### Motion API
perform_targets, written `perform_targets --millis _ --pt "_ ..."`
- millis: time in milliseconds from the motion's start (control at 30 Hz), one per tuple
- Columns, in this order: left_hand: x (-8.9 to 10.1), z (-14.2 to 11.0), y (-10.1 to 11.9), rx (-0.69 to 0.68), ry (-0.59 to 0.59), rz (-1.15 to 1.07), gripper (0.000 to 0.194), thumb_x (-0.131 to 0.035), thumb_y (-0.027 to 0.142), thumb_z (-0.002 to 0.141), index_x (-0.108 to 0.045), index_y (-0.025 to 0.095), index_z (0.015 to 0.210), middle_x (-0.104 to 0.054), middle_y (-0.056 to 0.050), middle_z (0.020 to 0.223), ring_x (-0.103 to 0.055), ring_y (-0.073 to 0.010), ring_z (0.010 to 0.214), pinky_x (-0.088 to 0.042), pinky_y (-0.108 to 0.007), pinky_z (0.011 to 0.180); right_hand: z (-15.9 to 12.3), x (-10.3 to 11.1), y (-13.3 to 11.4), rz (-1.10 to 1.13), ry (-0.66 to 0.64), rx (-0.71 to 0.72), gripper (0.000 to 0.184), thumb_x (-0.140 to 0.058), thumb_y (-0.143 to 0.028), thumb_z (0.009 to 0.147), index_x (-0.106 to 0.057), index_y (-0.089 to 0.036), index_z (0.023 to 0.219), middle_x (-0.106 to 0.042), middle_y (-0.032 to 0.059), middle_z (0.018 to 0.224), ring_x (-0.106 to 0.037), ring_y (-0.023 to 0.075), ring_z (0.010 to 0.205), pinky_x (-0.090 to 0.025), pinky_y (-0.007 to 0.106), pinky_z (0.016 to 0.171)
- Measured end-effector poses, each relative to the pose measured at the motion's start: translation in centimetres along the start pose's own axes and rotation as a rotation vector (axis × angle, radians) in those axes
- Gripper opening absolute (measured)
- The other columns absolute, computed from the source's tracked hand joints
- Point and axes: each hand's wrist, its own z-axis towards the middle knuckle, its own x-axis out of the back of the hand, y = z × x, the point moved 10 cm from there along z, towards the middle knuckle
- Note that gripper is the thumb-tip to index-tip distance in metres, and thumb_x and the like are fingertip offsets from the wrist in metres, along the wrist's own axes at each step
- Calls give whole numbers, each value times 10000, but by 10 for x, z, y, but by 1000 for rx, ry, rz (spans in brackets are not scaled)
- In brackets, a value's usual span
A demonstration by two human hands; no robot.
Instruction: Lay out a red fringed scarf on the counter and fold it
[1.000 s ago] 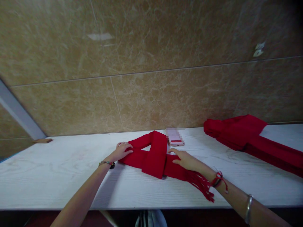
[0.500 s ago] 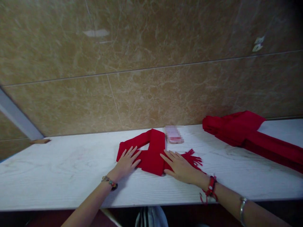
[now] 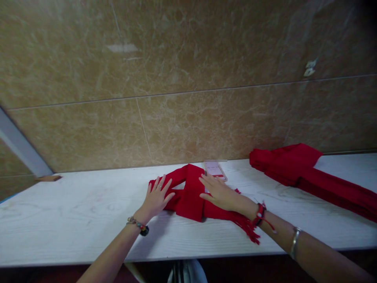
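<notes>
A red scarf (image 3: 193, 196) with fringed ends lies folded into a loop, leaving a small gap where the white table shows through. My left hand (image 3: 156, 196) is over the scarf's left side, fingers spread. At the right side, my right hand (image 3: 219, 192) extends over the scarf's edge with its fingers stretched out. Neither hand grips anything, and I cannot tell how firmly either one touches the cloth. Fringe hangs out below my right wrist. Just behind that hand lies a phone (image 3: 215, 169) with a lit screen.
More red scarves (image 3: 294, 167) lie in a long folded bundle on the right of the white table (image 3: 73, 220). A tiled wall (image 3: 188, 122) stands along the back edge. A small brown block (image 3: 48, 178) sits at the far left corner.
Both hands have shifted slightly; my right hand moved up toward the phone and its fingers lifted from the fringed end. More fringe now shows below my right wrist. The view tilted a little.
</notes>
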Motion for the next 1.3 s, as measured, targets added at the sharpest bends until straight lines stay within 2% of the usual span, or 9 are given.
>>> perform_targets --millis 267,333,467,633,767,867,1067,1167,1300 --pt "-28 -8 -28 32 -78 -30 442 -326 338 877 -364 247 1307 -242 -112 1419 -177 -325 1294 -241 -589 948 -36 -25 50 242 -196 -31 558 -529 -284 770 -369 -168 1292 -482 118 1254 -460 223 1120 -354 370 943" --pt "-9 -1 -2 11 -26 -23 422 -323 287 876 -415 204 1279 -240 -141 1414 -162 -332 1296 -219 -581 965 -46 -19 61 230 -244 -19 483 -522 -195 755 -440 -199 1231 -538 90 1175 -502 204 1056 -378 352 906" --pt "26 11 108 -309 35 -178 419 -293 343 895 -406 220 1279 -198 -89 1438 -115 -250 1319 -225 -459 1023 -59 0 73 2 -269 -94 286 -512 -132 736 -586 -160 1011 -548 121 1026 -541 211 909 -421 348 796" --pt "2 11 186 -531 -164 -236 454 -298 381 893 -366 197 1302 -355 -90 1370 -297 -222 1263 -224 -439 1028 -60 27 26 16 -23 86 216 -528 -183 740 -575 -163 950 -514 94 1058 -450 200 1016 -366 331 882" --pt "-14 12 183 -534 -165 -245 462 -260 370 901 -313 202 1328 -337 -61 1382 -287 -195 1268 -183 -427 1042 -64 -6 2 -11 -131 272 209 -506 -123 705 -570 -156 902 -557 71 944 -475 185 925 -372 334 868" --pt "-13 10 178 -548 -165 -256 529 -287 458 876 -277 212 1344 -325 -65 1389 -278 -199 1272 -157 -425 1047 -78 -17 24 -65 -188 296 285 -418 -25 702 -580 -161 894 -575 72 935 -490 180 918 -386 322 839" --pt "9 1 180 -667 -146 -341 609 -549 402 735 -373 244 1296 -398 -76 1332 -372 -229 1198 -233 -388 1024 -113 25 100 53 -114 58 324 -360 15 663 -595 -188 759 -562 53 867 -527 154 832 -420 282 761" --pt "13 7 173 -621 -159 -420 548 -555 218 690 -463 208 1230 -532 -69 1180 -481 -206 1073 -348 -320 950 -107 54 79 153 98 50 293 -394 -48 711 -594 -190 872 -551 70 951 -499 180 939 -394 329 841" --pt "7 26 157 -483 -227 -637 490 -495 146 683 -505 178 1172 -605 -51 1090 -549 -173 987 -391 -301 914 -70 27 13 148 65 113 495 -575 -244 699 -463 -180 1177 -494 109 1153 -428 238 1071 -361 398 888"
